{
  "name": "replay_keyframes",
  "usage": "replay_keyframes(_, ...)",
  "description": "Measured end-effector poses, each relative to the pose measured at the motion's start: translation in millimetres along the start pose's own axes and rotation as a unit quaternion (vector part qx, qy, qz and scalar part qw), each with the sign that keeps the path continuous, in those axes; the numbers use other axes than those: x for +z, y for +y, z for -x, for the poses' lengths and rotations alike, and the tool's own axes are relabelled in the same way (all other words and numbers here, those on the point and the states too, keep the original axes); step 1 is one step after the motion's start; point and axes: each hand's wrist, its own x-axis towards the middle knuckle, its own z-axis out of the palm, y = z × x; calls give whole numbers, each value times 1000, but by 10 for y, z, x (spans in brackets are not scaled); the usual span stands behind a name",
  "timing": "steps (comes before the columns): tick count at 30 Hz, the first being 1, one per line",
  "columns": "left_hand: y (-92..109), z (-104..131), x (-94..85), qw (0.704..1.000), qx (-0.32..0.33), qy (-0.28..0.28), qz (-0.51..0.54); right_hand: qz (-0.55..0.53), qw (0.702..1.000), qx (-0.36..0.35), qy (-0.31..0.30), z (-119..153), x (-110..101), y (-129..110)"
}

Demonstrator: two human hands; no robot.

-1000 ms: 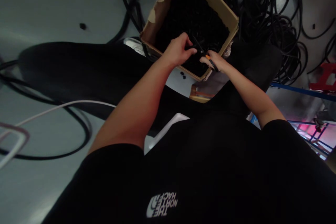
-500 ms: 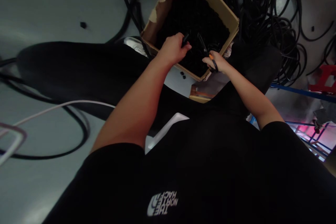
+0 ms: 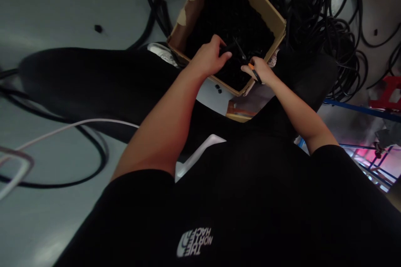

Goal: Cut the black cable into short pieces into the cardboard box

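Observation:
My left hand [image 3: 213, 56] is closed, thumb against fingers, on a short black piece [image 3: 230, 47] over the cardboard box [image 3: 266, 2]. The piece is dark against dark contents, so its exact kind is unclear. In my right hand [image 3: 260, 70] are scissors [image 3: 252, 66] with black and orange handles, gripped above the box's near right edge. Their blades point up and left, close to the end of the black piece; whether they touch it I cannot tell. Many small black pieces [image 3: 232, 12] fill the box.
Coils of black hose [image 3: 338, 46] lie on the floor at right. More black hose [image 3: 100, 150] curves at left, near a white cable [image 3: 94, 121]. Small black bits [image 3: 98, 28] are scattered on the floor. A red object [image 3: 388, 94] and a blue frame [image 3: 360, 108] stand far right.
My left hand has turned slightly, and its black piece now points right toward the scissors. The scissors' handles look closer together, and the blades have tilted a little to the left.

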Motion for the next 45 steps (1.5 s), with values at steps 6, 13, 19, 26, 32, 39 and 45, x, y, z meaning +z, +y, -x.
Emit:
replay_keyframes(6,162,126,-124,1000,0,-10,-23,-67,997,16,-36,4,5,61)
replay_keyframes(13,60,46,44,999,35,-7,10,-84,995,-14,-49,1,23,22)
replay_keyframes(19,-7,4,112,998,65,-8,11,-92,995,-9,-50,-39,84,65)
replay_keyframes(26,-119,-59,150,998,54,37,18,-28,999,24,-23,-39,15,5)
replay_keyframes(32,-129,-122,105,1000,5,13,3,-20,999,33,-16,32,-33,-10)
replay_keyframes(39,-98,-20,1,999,-7,26,23,-57,996,54,-32,48,13,54)
replay_keyframes(45,-112,-122,93,1000,-7,4,9,-106,991,12,-82,-65,157,137)
